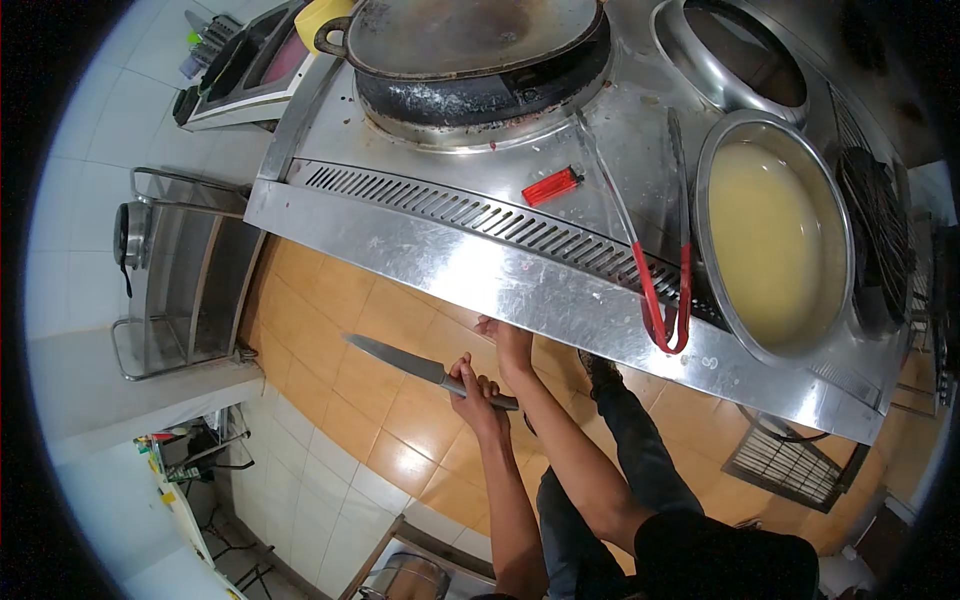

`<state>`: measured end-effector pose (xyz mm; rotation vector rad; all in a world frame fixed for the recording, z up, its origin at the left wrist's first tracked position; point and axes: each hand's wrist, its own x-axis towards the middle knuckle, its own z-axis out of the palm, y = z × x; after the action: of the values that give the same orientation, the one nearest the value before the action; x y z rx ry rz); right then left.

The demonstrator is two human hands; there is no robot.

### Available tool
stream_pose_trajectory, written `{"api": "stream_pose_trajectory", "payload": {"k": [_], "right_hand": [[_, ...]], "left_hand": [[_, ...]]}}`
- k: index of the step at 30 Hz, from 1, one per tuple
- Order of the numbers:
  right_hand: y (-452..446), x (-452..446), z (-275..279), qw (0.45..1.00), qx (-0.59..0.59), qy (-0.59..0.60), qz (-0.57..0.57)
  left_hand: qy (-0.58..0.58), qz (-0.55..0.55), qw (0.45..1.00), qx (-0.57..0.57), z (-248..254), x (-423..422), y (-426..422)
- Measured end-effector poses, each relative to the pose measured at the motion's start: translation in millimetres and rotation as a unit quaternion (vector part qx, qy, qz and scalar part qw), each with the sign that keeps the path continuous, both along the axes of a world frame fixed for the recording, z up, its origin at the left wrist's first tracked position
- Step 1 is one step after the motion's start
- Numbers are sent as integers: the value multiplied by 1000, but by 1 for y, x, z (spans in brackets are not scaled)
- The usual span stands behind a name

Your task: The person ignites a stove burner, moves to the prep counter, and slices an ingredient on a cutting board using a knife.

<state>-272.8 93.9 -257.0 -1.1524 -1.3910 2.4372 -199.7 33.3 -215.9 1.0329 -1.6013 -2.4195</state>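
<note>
While the left hand (474, 392) is wrapped firmly around the grip of a knife (428, 370), the right hand (512, 345) sits just past it, next to the front edge of the counter (400, 241). Left forearm runs pretty much straight up from the bottom of the view; the right one slants in from a black sleeve (725, 555), bent at the elbow, fingers loosely curled. Can't tell if that right hand is closed on anything or touching the edge. The two hands look apart but near each other.

Knife's over the orange floor tiles (340, 370), long tapering metal blade aimed left, straight greyish handle poking out behind the fist.

Counter's shiny, scuffed stainless with a slotted grate (440, 212) along the front. Metal tongs (639, 262) with red-coated handles lie across that, near a small red lighter-looking thing (551, 186). Right of them is a smooth oval-looking metal pot (826, 190) of cloudy yellowish liquid. Up top: a big round pan (470, 98), sides blackened and flaky.
</note>
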Motion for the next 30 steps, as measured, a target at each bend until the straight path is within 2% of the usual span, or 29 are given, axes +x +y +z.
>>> {"api": "stream_pose_trajectory", "payload": {"k": [5,7,9,13,16,19,21,30], "right_hand": [[-6,1,-15,1000,20,1,1],[-4,-1,-4,1000,24,11,-8],[1,-1,6,997,-68,-22,-24],[1,0,6,996,-90,-20,-19],[1,-1,4,997,-60,-39,-3],[-1,2,0,994,-100,-23,-30],[-3,3,-4,999,-39,26,-25],[-7,1,-13,992,-107,23,-62]], "left_hand": [[-5,-14,1000,7,3,-10,-1],[-14,-23,1000,-6,4,-13,0],[-18,-21,1000,0,6,-15,2],[-16,-22,1000,-1,9,-16,5],[-13,-23,1000,5,9,-18,7],[-7,-25,1000,6,4,-17,6],[-6,-29,1000,5,3,-17,5],[-20,-24,1000,4,3,-15,3]]}}
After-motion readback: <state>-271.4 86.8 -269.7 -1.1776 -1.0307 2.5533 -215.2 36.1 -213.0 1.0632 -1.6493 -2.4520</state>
